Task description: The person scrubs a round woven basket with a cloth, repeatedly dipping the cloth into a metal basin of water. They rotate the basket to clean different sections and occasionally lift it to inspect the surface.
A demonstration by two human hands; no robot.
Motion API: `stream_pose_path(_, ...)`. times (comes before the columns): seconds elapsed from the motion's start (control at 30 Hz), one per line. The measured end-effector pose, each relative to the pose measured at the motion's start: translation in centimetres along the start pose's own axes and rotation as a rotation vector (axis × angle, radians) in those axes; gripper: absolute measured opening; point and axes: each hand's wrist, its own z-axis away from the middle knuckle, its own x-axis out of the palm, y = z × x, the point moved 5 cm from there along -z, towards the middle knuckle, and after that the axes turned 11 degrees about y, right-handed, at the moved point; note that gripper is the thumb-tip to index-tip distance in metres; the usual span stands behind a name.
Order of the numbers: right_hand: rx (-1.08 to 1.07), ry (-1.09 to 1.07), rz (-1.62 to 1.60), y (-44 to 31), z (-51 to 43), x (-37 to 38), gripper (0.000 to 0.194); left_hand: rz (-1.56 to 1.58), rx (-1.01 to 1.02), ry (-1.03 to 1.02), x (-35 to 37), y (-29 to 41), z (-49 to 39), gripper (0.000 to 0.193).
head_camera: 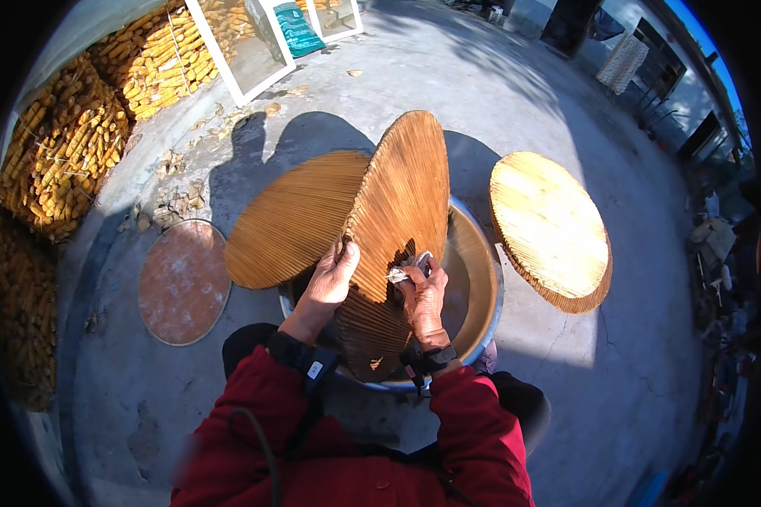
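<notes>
My left hand (328,282) grips the left edge of a round sorghum-stalk lid (406,184), thumb on its near face. The lid stands tilted over a wide metal basin (482,279). In my right hand (428,295) is a crumpled pale cloth (409,269), pressed against the lid's ribbed face. Around the cloth the stalks look dark, perhaps wet, and the lid's lower part lies in shade. Behind it on the left, a second round stalk lid (292,222) rests slanting at the basin's rim. The basin's contents are partly hidden by the lids.
On the right, round stalk lids (548,222) lie stacked in bright sun. A reddish round board (184,282) is on the concrete floor (634,266) at left. Corn cobs (76,152) are piled along the left wall, near white-framed panels (247,51) and a green sack (297,28).
</notes>
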Motion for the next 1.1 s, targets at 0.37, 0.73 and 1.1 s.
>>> stream_pose_path(0.37, 0.281, -0.335, -0.742, -3.3, -5.1, 1.2, 0.015, -0.024, -0.034, -0.002, 0.1, -0.1, 0.0, 0.053)
stream_pose_path(0.73, 0.442, -0.516, -0.962, -3.9, -4.9, 2.7, 0.018, 0.032, -0.009, -0.031, 0.3, 0.3, 0.0, 0.051)
stream_pose_path(1.1, 0.095, -0.440, -0.594, -7.5, -6.3, 1.5, 0.017, 0.121, -0.087, -0.008, 0.0, -0.7, 0.0, 0.051)
